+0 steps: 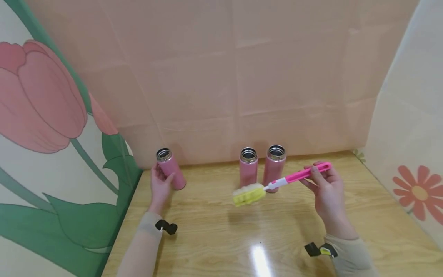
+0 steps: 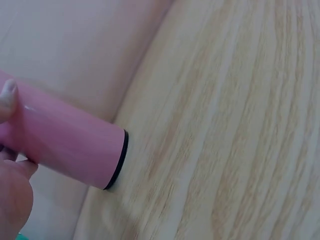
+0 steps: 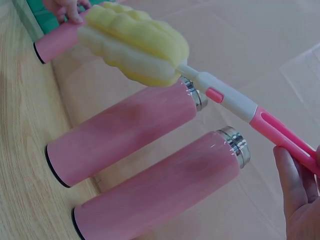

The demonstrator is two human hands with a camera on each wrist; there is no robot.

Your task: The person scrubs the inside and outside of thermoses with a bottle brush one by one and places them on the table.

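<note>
My left hand (image 1: 161, 188) grips a pink bottle (image 1: 174, 174) at the left of the table; it has no lid and leans a little, its black-edged base (image 2: 118, 160) at the tabletop. In my right hand (image 1: 327, 192) is a bottle brush, pinched by its pink handle (image 1: 304, 174). Its yellow and white sponge head (image 1: 250, 195) points left, held above the table. Behind the brush, two more lidless pink bottles, one (image 1: 248, 169) left of the other (image 1: 273, 169), stand upright side by side. Their steel necks (image 3: 235, 145) show in the right wrist view.
The wooden table (image 1: 207, 231) meets a peach-coloured backdrop (image 1: 207, 96) just behind the bottles. A tulip-patterned panel (image 1: 45, 96) rises on the left, and a flower-patterned panel (image 1: 415, 154) borders the right side.
</note>
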